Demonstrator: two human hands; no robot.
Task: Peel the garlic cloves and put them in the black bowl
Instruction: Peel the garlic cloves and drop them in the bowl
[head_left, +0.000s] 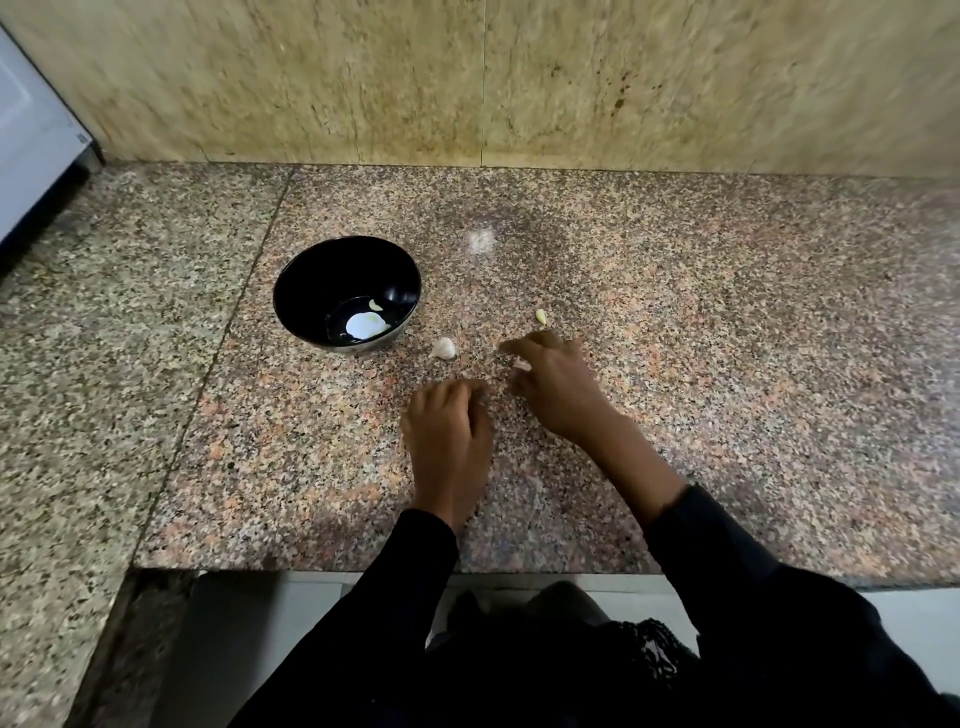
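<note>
The black bowl (347, 294) sits upright on the granite table (727, 364), left of centre. Inside, near the bottom, we see one small peeled clove (375, 305) and, beside it, a bright white patch (366, 325); we cannot tell whether that patch is garlic or a light reflection. No brand, label or readable writing shows on the bowl or elsewhere.

Loose items on the table: one unpeeled clove (443, 348) w/ white skin, just right of the bowl and apart from it; one small yellowish clove (541, 316) further right, just beyond the right hand's fingertips.

Left hand (449, 423): palm down on the table, fingers curled under. We see nothing in its grip, but the fingertips are hidden, so we cannot tell whether it holds anything.

Right hand (556, 384): reaches fwd, blurred. A pale piece (522, 366) shows between thumb and fingers; the grip appears pinched on it, prob. a garlic clove or skin.

Both arms wear dark sleeves (727, 561). Stone wall panels (467, 78) stand behind the table; a grey appliance (31, 135) stands at far left.
</note>
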